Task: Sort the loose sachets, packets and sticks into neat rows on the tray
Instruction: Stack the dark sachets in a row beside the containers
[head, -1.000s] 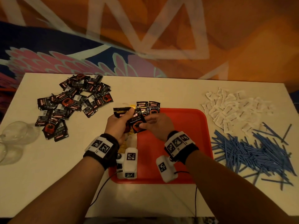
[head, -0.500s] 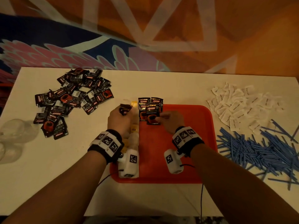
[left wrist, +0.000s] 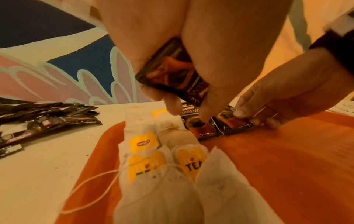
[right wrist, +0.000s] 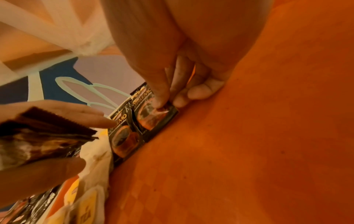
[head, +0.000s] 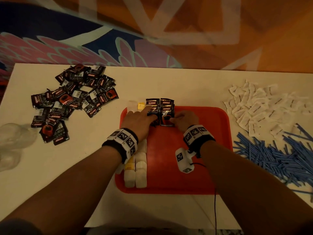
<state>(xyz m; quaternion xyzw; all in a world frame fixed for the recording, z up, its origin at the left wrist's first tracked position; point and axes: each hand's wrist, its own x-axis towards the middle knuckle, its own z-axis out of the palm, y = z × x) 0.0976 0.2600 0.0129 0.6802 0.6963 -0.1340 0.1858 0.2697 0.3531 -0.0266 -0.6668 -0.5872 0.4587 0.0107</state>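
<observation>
So the red tray (head: pixel 211 167) sat in the middle of the white table (head: pixel 169 85), and both hands were up at its far edge. The right hand (head: pixel 186 120) had its fingertips pinching the near end of a black coffee sachet (head: pixel 167 114), holding it flat on the tray. The left hand (head: pixel 138 122) was right beside it with its index finger stretched out onto the neighbouring sachet (head: pixel 152 111), while its other fingers were curled round a small bundle of spare sachets (left wrist: pixel 172 72) tucked in the palm. The two hands were close, nearly touching.

Compared with half a second earlier, the left hand had come over from the tray's left rim onto the sachets, and the right-hand sachet sat lined up next to the left one.

Counts: four coffee sachets on the tray that I could see, two by two, with the far pair (head: pixel 160 101) poking over the rim. Tea bags (head: pixel 140 173) ran in two columns down the tray's left side; I couldn't count them all under the arm. The loose coffee pile (head: pixel 67 102) on the left, the white packets (head: pixel 264 107) and the blue sticks (head: pixel 279 158) on the right were too jumbled to count.
</observation>
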